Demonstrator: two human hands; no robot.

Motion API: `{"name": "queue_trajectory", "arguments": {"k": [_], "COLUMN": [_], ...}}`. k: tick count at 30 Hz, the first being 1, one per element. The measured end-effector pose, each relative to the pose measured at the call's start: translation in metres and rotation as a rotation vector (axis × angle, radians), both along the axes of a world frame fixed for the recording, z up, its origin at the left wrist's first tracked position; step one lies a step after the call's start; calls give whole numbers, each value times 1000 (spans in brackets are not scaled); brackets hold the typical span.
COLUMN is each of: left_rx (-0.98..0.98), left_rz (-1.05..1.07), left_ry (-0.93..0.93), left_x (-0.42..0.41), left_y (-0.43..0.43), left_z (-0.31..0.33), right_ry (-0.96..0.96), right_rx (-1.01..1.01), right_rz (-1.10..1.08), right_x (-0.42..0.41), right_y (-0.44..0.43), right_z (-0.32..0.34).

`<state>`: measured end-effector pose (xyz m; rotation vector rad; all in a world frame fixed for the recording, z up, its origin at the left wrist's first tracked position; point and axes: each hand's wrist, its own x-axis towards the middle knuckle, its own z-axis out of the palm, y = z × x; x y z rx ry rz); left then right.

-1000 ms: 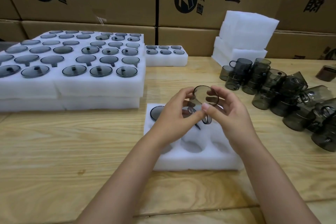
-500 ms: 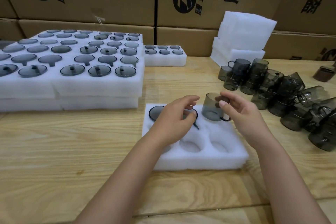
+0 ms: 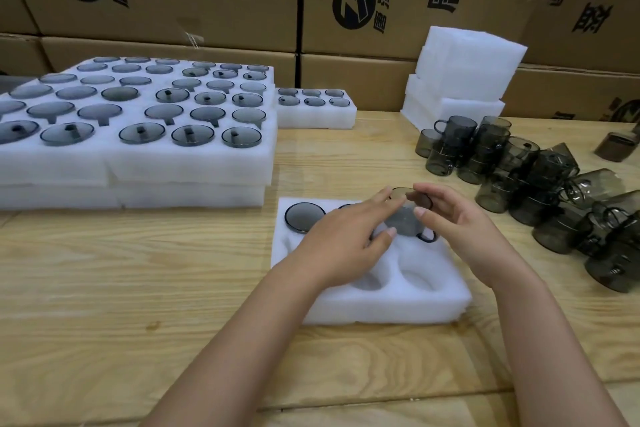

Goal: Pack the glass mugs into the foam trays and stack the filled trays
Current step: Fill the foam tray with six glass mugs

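A white foam tray (image 3: 388,302) with several round pockets lies on the table in front of me. One grey glass mug (image 3: 304,221) sits in its back left pocket. A second mug (image 3: 346,207) in the back middle pocket is mostly hidden by my left hand (image 3: 343,239). My right hand (image 3: 460,229) pinches a third, tilted mug (image 3: 403,220) by its rim over the back right pocket. The straight index finger and thumb of my left hand touch that mug's left side. The three front pockets hold nothing.
Loose grey mugs (image 3: 540,184) lie heaped on the table to the right. Stacked filled foam trays (image 3: 138,166) stand at the left, with a small filled tray (image 3: 315,114) behind them. Blank foam blocks (image 3: 464,73) and cardboard boxes (image 3: 346,0) stand at the back.
My right hand has lowered and tilted the mug from mid-air to the back right pocket. My left hand let go of it, dropped over the middle pocket, then reached right to touch it again.
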<state>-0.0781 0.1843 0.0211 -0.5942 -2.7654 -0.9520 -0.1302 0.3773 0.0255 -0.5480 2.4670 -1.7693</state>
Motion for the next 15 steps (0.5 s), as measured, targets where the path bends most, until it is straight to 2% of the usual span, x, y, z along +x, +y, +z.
{"name": "queue_trajectory", "arguments": {"k": [3,5,8,10,13,15], "left_rx": [-87,-84,129,178,73,-72], "left_rz": [17,70,182,277,268,159], "left_ry": [38,114,108,80,79,13], "left_x": [0,-4,-16,-23,-29,-34], "left_y": [1,9,28,36,40,44], "left_z": [8,18,35,36,20,8], "right_ry": [18,75,22,65,103,17], "right_rx": [16,109,349,562,973,1087], "right_rz": [-71,-126,-19,115,146,108], "right_x": [-4,-12,-29,-38,-47,-49], "right_y": [-9,-22,-42,-49,-48,-47], "right_z": [17,32,48,46,16,-4]}}
